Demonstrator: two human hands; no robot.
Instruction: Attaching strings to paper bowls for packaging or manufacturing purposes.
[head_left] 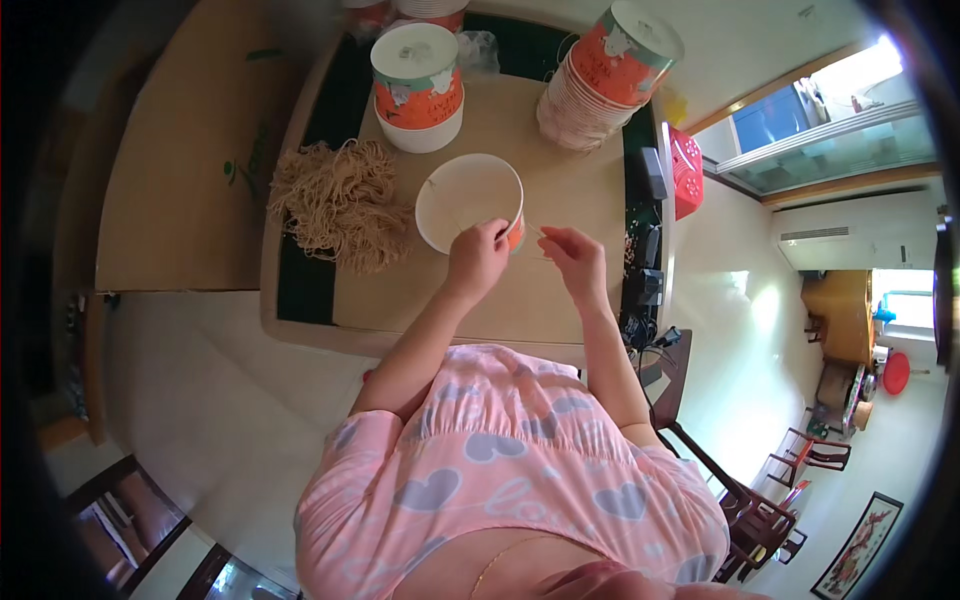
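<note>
A white paper tub (468,180) with an orange outside stands on the table, its open mouth toward me. My left hand (480,258) is closed on its near right rim, fingertips partly hidden. Just right of the tub, my right hand (575,258) pinches a thin pale string, which runs faintly toward the tub's rim. Another short strand seems to lie inside the tub. To the left lies a loose heap of beige strings (345,200).
Behind the tub stands a lidded orange-and-green tub (417,85) on a white one. At the back right, a tall stack of tubs (605,80) leans outward. Small black boxes and cables (648,285) line the right edge. A big cardboard box (190,170) stands left.
</note>
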